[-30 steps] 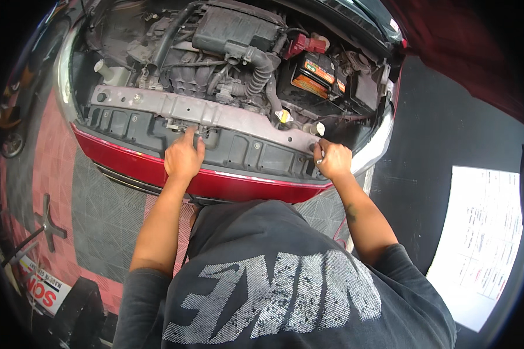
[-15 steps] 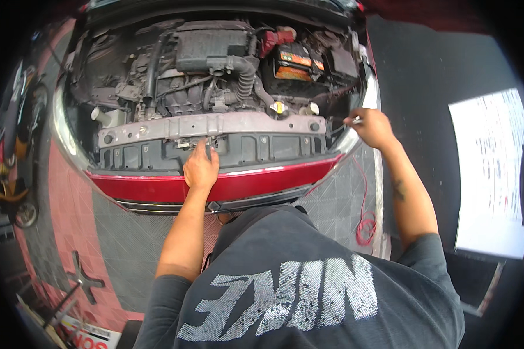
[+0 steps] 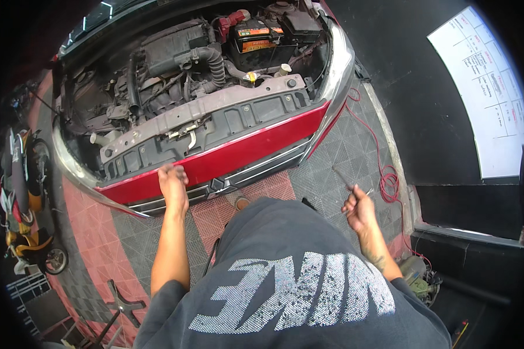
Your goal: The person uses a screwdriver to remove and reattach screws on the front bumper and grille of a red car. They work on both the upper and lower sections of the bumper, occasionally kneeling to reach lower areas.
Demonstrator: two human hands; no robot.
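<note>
My left hand [image 3: 174, 189] is over the red front panel [image 3: 244, 142] of a car, near its upper edge. Its fingertips are blurred, so whether they touch the panel is unclear. Off the car's front right corner, my right hand [image 3: 360, 209] is closed around a thin metal rod-like tool [image 3: 342, 177]. The tool's dark shaft points up and left out of the fist, and a bright bit of metal shows on the other side. Behind the panel, the hood latch [image 3: 189, 134] with its pale lever sits at the middle of the front crossmember [image 3: 215, 107].
The open engine bay holds a battery [image 3: 255, 39], an air filter box [image 3: 174, 46] and a yellow-topped radiator cap [image 3: 251, 77]. A red hose [image 3: 388, 183] lies coiled on the tiled floor at right, near a whiteboard [image 3: 483, 93]. Motorcycles [image 3: 29, 203] stand at left.
My left hand has drawn back from the latch to the red panel. My right hand has come down and away from the headlight with the tool. The view has turned and shifted.
</note>
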